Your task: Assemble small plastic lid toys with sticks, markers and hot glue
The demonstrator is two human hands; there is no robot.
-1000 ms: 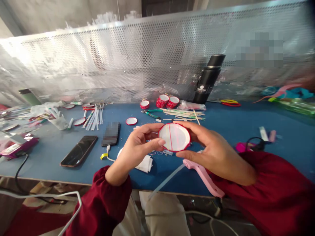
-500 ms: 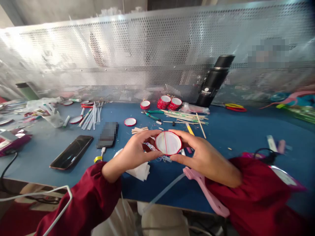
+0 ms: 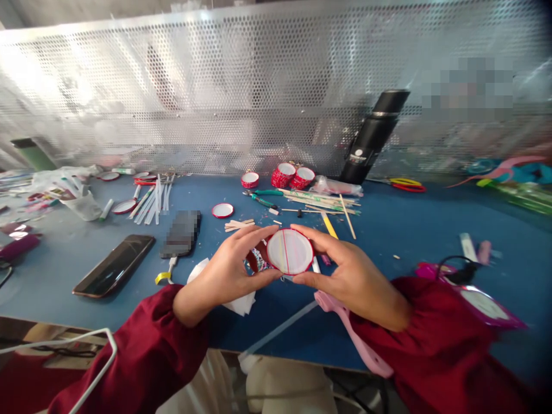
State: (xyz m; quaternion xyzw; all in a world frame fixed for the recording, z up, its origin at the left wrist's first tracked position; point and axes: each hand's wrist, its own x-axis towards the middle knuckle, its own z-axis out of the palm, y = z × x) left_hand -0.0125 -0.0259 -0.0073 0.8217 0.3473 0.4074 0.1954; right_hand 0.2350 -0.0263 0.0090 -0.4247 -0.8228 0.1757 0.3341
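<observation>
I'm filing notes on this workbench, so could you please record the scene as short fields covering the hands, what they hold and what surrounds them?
Held: red-rimmed white disc, a red line across its face
Left hand: grips the disc's left edge
Right hand: grips its right edge
Surface: blue tabletop
By right sleeve: pink glue gun
To the left: smartphone
Beyond: green-handled pliers, black flask

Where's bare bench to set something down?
Right: between the red-and-yellow scissors and the magenta item, bar one small chip. Left: a smaller patch between the white cup and the front phone. Crowded: just beyond the held red-rimmed lid, with pliers, wooden sticks and red tins.
</observation>
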